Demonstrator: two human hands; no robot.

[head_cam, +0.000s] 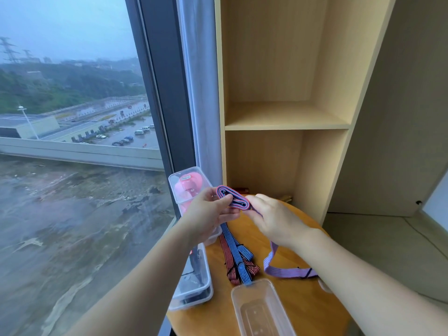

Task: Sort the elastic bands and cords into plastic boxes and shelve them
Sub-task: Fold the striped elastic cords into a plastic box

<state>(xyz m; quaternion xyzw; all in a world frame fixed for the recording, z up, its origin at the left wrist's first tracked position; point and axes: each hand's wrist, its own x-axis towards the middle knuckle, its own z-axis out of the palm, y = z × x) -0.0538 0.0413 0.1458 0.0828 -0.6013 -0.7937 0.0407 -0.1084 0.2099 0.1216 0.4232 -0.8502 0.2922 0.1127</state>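
Round table [252,248] stood by the window [72,117]; above it left hand [208,214] pinched the band [232,200] at its coil, right hand [274,219] gripped the tail; soft, light, springy, probably best held across the coil.

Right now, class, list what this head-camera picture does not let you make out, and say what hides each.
- Head view: what the dark-filled box holds, blurred behind the left forearm.
- Head view: the empty box's near end, cut by the bottom edge.
- Head view: small red thing behind the rolled band, too small to identify.
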